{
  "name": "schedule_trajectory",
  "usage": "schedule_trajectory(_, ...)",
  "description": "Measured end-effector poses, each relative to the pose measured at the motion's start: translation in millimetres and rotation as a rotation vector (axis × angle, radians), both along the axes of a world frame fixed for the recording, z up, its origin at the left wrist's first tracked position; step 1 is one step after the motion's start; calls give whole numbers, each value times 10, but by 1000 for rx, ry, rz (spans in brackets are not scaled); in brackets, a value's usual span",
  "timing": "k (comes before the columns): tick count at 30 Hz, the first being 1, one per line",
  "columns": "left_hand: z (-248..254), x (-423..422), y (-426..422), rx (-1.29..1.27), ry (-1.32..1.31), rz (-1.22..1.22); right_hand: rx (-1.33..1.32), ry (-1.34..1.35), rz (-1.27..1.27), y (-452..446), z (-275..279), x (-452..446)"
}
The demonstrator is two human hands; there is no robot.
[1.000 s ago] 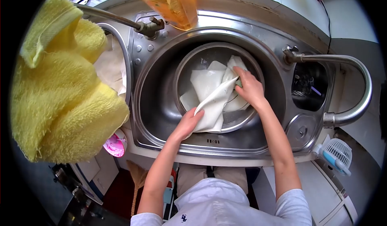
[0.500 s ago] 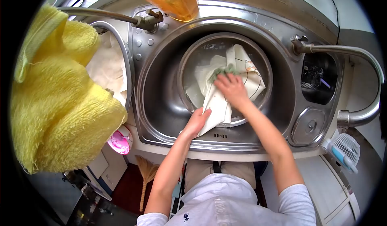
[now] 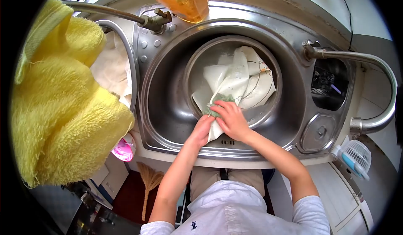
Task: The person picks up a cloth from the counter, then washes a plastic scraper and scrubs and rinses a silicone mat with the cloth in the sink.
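Observation:
A white cloth (image 3: 235,79) with thin dark lines and a small orange print lies wet in a round metal basin (image 3: 275,109) inside the sink. My left hand (image 3: 202,130) grips its near edge at the basin's front rim. Right beside it, my right hand (image 3: 230,118) presses a green cloth (image 3: 222,100) onto the white one, its fingers closed around part of the green cloth. The two hands nearly touch. Part of the white cloth hangs over the rim below them.
A yellow towel (image 3: 67,105) hangs large at the left, before a metal bowl (image 3: 133,73) holding pale cloth. An orange container (image 3: 184,2) stands behind the sink. Curved faucet pipe (image 3: 388,84) and small side basin (image 3: 329,84) are at right; another tap (image 3: 155,22) is at back left.
My right hand, with the green cloth, has moved from the middle of the white cloth down toward my left hand. My left hand still holds the near edge.

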State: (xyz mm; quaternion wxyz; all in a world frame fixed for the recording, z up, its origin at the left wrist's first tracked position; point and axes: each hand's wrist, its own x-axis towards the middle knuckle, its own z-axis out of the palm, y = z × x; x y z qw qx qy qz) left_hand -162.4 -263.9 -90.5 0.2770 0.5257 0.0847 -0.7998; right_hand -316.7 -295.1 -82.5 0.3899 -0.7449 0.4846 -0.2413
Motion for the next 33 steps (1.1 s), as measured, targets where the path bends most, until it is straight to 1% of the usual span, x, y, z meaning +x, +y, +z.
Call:
schedule_trajectory(1, -64, -4, 26, 6, -53, -12, -32, 95, 92, 74, -125, 63)
schedule_trajectory(2, -124, -20, 53, 10, -106, -25, -31, 87, 91, 89, -272, 88)
schedule_trajectory(3, -91, -94, 30, 8, -205, 2, -58, 178, 112, 27, -437, 100)
schedule_trajectory(4, -83, -101, 31, 13, -204, -12, -74, 273, 126, -49, -515, 94)
schedule_trajectory(5, -74, -120, 47, -14, -233, -59, -169, 368, 126, -140, -593, 42)
schedule_trajectory(6, -72, -127, 34, -50, -264, -103, -262, 495, 192, -250, -690, -49)
schedule_trajectory(8, -31, -67, -10, -69, -236, -100, -340, 525, 198, -450, -756, -182)
schedule_trajectory(9, 16, -37, -56, -116, -243, -167, -342, 524, 198, -542, -756, -222)
schedule_trajectory(11, 66, 58, -125, -188, -260, -299, -335, 672, 94, -714, -685, -293)
schedule_trajectory(12, 134, 112, -173, -191, -262, -296, -339, 670, 96, -779, -603, -330)
schedule_trajectory(14, 295, 202, -287, -452, -476, -733, -25, 593, -6, -957, -325, -421)
schedule_trajectory(15, 281, 237, -276, -644, -569, -821, 140, 569, 98, -1063, -51, -487)
schedule_trajectory(16, 343, 244, -319, -646, -571, -820, 137, 569, 98, -1114, 140, -496)
schedule_trajectory(18, 539, 222, -479, -764, -729, -1095, 426, 332, 392, -1145, 419, -513)
schedule_trajectory(19, 576, 210, -532, -769, -729, -1095, 467, 354, 491, -1129, 508, -467)
schedule_trajectory(20, 600, 202, -586, -841, -765, -1088, 388, 273, 518, -1024, 396, -458)
schedule_trajectory(21, 640, 202, -627, -909, -802, -1080, 438, 306, 488, -1019, 432, -433)
schedule_trajectory(22, 720, 215, -669, -910, -805, -1078, 488, 338, 458, -1033, 462, -407)
schedule_trajectory(23, 822, 243, -715, -878, -864, -1189, 487, 337, 460, -1053, 460, -444)
schedule_trajectory(25, 959, 328, -772, -774, -969, -1368, 576, 267, 287, -1099, 420, -626)
schedule_trajectory(26, 930, 399, -751, -771, -967, -1374, 593, 220, 242, -1131, 403, -732)
schedule_trajectory(28, 803, 528, -680, -728, -990, -1304, 580, 193, 145, -1185, 366, -929)
schedule_trajectory(30, 740, 559, -651, -735, -995, -1267, 551, 294, 66, -1255, 462, -1067)
schedule_trajectory(31, 739, 561, -623, -718, -882, -1094, 539, 349, 63, -1274, 533, -1127)
schedule_trajectory(32, 734, 565, -584, -694, -769, -923, 537, 350, 64, -1255, 534, -1193)
schedule_trajectory(33, 698, 559, -518, -863, -651, -825, 521, 434, 58, -1215, 521, -1262)
